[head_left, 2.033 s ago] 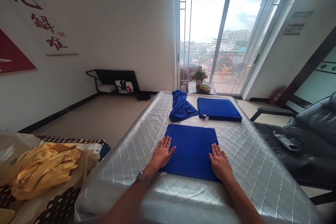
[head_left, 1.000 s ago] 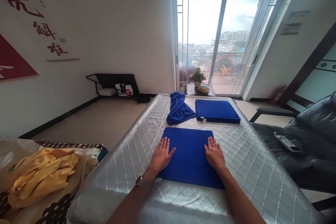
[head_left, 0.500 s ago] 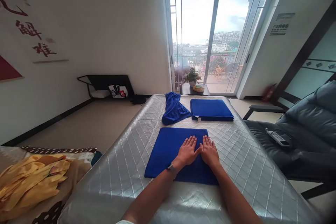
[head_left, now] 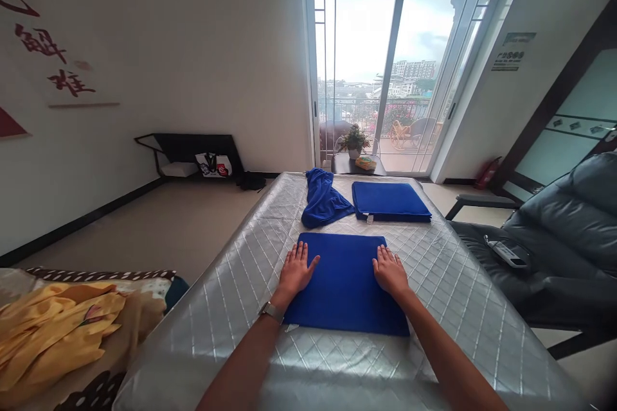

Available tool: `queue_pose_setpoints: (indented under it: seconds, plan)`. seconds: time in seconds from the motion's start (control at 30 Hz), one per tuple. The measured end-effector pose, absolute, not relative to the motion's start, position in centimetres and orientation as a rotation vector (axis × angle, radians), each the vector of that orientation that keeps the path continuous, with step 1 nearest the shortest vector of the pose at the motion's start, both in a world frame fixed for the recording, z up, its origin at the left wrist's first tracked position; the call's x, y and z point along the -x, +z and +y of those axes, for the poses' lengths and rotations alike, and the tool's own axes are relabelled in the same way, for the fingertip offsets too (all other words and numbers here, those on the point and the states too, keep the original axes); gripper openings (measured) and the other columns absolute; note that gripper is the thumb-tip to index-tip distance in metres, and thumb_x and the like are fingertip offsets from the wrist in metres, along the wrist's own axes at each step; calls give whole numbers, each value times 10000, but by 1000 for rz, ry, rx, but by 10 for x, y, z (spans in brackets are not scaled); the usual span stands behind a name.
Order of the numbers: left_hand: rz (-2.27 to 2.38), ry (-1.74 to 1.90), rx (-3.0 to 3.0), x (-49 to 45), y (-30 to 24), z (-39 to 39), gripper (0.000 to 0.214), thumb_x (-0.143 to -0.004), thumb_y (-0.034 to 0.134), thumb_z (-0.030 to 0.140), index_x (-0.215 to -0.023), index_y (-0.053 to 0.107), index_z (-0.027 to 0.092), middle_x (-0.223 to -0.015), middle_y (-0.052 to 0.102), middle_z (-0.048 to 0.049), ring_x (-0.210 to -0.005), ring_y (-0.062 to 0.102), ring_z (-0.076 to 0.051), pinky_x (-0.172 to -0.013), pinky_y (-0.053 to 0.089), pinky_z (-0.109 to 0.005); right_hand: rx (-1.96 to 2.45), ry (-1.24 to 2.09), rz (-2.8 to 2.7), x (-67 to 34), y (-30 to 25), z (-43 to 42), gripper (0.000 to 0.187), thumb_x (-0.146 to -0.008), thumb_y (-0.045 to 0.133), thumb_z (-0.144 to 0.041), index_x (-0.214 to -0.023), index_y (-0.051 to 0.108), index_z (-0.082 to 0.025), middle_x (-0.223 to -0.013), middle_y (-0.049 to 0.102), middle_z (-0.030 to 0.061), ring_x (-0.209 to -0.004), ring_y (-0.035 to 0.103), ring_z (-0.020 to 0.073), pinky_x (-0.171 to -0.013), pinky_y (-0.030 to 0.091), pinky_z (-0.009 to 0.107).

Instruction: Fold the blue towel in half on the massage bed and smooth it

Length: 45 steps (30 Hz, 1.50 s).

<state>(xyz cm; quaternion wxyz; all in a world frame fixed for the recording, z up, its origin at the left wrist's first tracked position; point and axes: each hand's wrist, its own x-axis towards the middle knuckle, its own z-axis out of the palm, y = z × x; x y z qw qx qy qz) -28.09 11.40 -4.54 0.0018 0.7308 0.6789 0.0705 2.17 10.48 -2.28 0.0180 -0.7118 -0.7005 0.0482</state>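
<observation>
A blue towel (head_left: 344, 289), folded to a flat rectangle, lies in front of me on the silver quilted cover (head_left: 226, 295). My left hand (head_left: 295, 270) rests flat at its left edge, fingers stretched out and thumb on the cloth. On its right edge lies my right hand (head_left: 389, 270), also flat with fingers extended. Behind it sits a stack of folded blue towels (head_left: 391, 199) with a small white tag at the front. Left of that stack, a crumpled blue towel (head_left: 325, 202) is heaped loosely.
A dark armchair (head_left: 569, 225) holding a white power strip (head_left: 507, 253) stands to the right. Yellow cloth (head_left: 58, 327) lies at the lower left. Past the far edge are a small table with a potted plant (head_left: 354, 141) and a sliding glass door (head_left: 400, 70).
My left hand has slid leftward from the towel's middle to its left edge. The right hand has shifted slightly right, so the hands are now far apart.
</observation>
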Motion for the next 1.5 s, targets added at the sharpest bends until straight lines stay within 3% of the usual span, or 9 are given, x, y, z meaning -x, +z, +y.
queue_pose_setpoints:
  seconds: [0.37,0.5,0.8,0.93,1.1,1.33,1.5]
  plan:
    - [2135,180,-2213,281,-44,115,855,-1000,72,651,-1590,241,55,-1664,202,-144,-1540,182,-286,-1252,177,-444,2156,151,-2152,-24,-28,146,655,-1034,175,-395,-1598,212,-64,-1678,185,76,-1546,124,188,-1244,87,360]
    - [2211,179,-2218,264,-35,121,874,-994,108,667,-1572,287,36,-1650,230,-189,-1535,194,-316,-1253,154,-471,2116,143,-2123,-25,-35,145,650,-1032,186,-387,-1594,230,-63,-1673,203,95,-1546,128,184,-1244,80,361]
    - [1394,368,-2587,108,-18,152,730,-1041,99,585,-1557,354,136,-1629,340,-117,-1524,248,-215,-1244,217,-410,2071,134,-2183,-29,-33,141,621,-1011,251,-290,-1590,245,-65,-1676,194,98,-1544,140,195,-1244,106,362]
    - [1375,407,-2516,76,-26,159,714,-1048,64,556,-1571,326,146,-1631,339,-96,-1518,266,-213,-1243,226,-413,2064,157,-2207,-32,-33,139,646,-979,326,-251,-1598,234,-90,-1683,160,88,-1546,122,175,-1240,96,330]
    - [1579,378,-2503,125,-37,163,762,-1027,73,602,-1565,354,141,-1634,325,-105,-1531,228,-237,-1263,162,-437,2092,157,-2144,-27,-32,143,622,-1026,193,-331,-1590,255,-75,-1670,216,91,-1541,151,180,-1240,113,357]
    - [2017,256,-2308,249,-39,169,797,-1014,74,629,-1578,312,119,-1648,288,-123,-1530,230,-262,-1255,168,-456,2119,176,-2117,-27,-36,147,637,-1026,171,-361,-1598,229,-87,-1679,191,65,-1544,121,155,-1242,74,344]
    - [2100,289,-2261,276,-41,165,821,-1008,93,648,-1576,309,96,-1652,269,-145,-1533,216,-273,-1245,196,-447,2143,177,-2123,-27,-36,149,641,-1023,171,-357,-1597,226,-78,-1681,186,67,-1545,117,162,-1242,65,345]
